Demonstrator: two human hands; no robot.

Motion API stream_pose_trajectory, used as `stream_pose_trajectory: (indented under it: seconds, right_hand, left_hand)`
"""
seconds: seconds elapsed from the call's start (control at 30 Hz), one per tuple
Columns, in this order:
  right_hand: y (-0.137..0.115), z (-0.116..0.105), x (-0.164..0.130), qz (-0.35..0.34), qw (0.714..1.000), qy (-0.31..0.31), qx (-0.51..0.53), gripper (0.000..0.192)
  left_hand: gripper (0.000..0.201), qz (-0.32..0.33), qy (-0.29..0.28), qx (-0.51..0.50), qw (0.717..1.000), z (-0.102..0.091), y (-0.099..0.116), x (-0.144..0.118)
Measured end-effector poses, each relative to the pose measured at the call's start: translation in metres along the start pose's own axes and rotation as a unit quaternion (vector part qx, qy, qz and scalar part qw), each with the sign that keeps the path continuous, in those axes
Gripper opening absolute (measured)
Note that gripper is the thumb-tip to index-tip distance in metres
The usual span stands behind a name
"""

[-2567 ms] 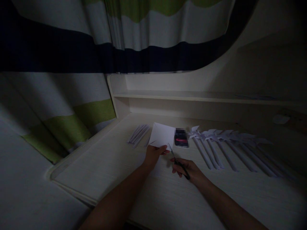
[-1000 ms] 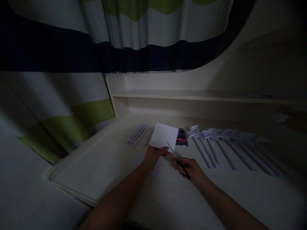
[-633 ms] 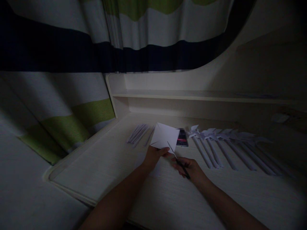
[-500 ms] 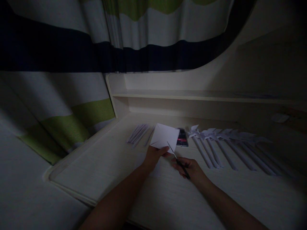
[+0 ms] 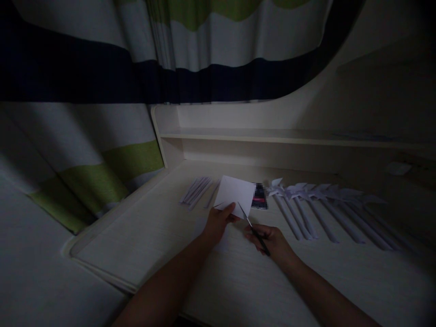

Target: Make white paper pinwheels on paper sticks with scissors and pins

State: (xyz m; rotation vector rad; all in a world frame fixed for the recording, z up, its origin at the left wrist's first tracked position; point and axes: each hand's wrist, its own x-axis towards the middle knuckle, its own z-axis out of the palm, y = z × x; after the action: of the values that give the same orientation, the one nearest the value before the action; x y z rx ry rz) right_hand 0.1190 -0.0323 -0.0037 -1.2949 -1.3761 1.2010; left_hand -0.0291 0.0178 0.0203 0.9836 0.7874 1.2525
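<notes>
My left hand [image 5: 218,222] pinches the near edge of a white square of paper [image 5: 235,193] and holds it tilted above the pale desk [image 5: 170,236]. My right hand [image 5: 270,243] grips a pair of dark-handled scissors [image 5: 252,227]. Their blades point up and left, with the tips at the paper's lower right edge. The room is dim, so I cannot see the cut itself.
Several white paper pinwheels on sticks [image 5: 306,204] lie in a row to the right. A bundle of rolled paper sticks [image 5: 197,190] lies to the left. A small dark packet [image 5: 260,200] sits behind the paper. A low shelf [image 5: 272,136] and striped curtain [image 5: 102,91] stand behind.
The paper has turned slightly in my left hand and my thumb has moved up onto it. The scissors have edged closer to the paper's edge. Everything on the desk has stayed put.
</notes>
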Motion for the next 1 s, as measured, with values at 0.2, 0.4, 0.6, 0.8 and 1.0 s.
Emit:
stream_pose_trajectory:
  seconds: [0.2, 0.4, 0.6, 0.8, 1.0]
  right_hand:
    - [0.006, 0.000, 0.004, 0.003, 1.000, -0.002, 0.014, 0.034]
    - [0.015, 0.001, 0.008, -0.017, 0.999, -0.032, 0.012, 0.035]
    - [0.022, 0.001, 0.011, -0.007, 0.998, -0.061, 0.026, 0.035]
    - [0.004, -0.007, 0.009, 0.003, 0.994, 0.051, 0.098, 0.034]
    - [-0.020, -0.030, 0.007, -0.059, 0.971, 0.121, 0.197, 0.028]
  left_hand:
    - [0.023, -0.011, -0.012, -0.060, 0.998, -0.001, -0.003, 0.002]
    - [0.022, -0.033, -0.013, -0.091, 0.995, -0.001, -0.004, 0.002]
    - [0.022, -0.032, 0.023, -0.108, 0.993, -0.002, 0.005, 0.006]
    - [0.018, -0.018, 0.014, -0.067, 0.998, -0.006, 0.007, 0.006]
    - [0.027, -0.055, -0.121, 0.093, 0.987, -0.008, 0.002, -0.001]
